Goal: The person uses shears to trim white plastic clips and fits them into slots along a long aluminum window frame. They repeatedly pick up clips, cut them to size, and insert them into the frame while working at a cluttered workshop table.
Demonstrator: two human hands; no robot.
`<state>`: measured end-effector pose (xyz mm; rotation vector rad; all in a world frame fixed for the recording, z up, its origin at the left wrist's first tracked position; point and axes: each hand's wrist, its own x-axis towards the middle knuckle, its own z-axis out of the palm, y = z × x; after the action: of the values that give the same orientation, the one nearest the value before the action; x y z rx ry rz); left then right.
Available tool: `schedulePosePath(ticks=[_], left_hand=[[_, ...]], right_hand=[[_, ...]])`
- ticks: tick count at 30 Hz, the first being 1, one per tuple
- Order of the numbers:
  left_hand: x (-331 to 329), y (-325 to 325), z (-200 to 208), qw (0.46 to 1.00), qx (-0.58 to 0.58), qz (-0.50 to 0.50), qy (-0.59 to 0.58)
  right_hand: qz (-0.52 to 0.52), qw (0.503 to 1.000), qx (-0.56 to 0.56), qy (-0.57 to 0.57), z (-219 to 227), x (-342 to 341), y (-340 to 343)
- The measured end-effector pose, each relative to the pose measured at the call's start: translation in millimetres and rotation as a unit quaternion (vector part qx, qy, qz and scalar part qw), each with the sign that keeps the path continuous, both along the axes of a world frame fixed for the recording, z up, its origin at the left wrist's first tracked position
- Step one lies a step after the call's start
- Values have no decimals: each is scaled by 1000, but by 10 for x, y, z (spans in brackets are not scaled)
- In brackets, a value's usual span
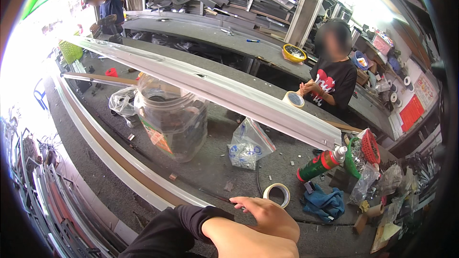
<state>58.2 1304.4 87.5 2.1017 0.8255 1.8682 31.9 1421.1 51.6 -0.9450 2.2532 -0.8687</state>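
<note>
My left arm, black sleeve pushed up, crosses the lower edge with its forearm bare; its hand is out of sight. Just beyond that forearm is my right hand (270, 212), its fingers pointing left, loosely bent and apart. A thin dark strip (213, 195) on the worktop runs up to the fingertips; I see no grip on it. Close by lies a roll of tape (277, 196). A blue cloth (324, 204) and a green-and-red spray bottle (321, 164) are to the right. Farther off sits a clear zip bag (249, 147) of small parts.
A long white metal profile (215, 88) spans the bench beyond a big clear plastic jar (172, 124). Another long frame (110, 153) lies along the left edge. Green (353, 157) and red (369, 146) baskets stand right. Two people (334, 74) are across the benches.
</note>
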Motion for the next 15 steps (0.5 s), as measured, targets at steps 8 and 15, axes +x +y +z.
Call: schedulePosePath(ticks=[8,15], left_hand=[[-20,-89,-14,999,0,35,39],[-73,-178,43,986,-61,90,123]], right_hand=[[-16,1000,-2,-1,11,19,-13],[-15,1000,-3,5,-42,6,-30]])
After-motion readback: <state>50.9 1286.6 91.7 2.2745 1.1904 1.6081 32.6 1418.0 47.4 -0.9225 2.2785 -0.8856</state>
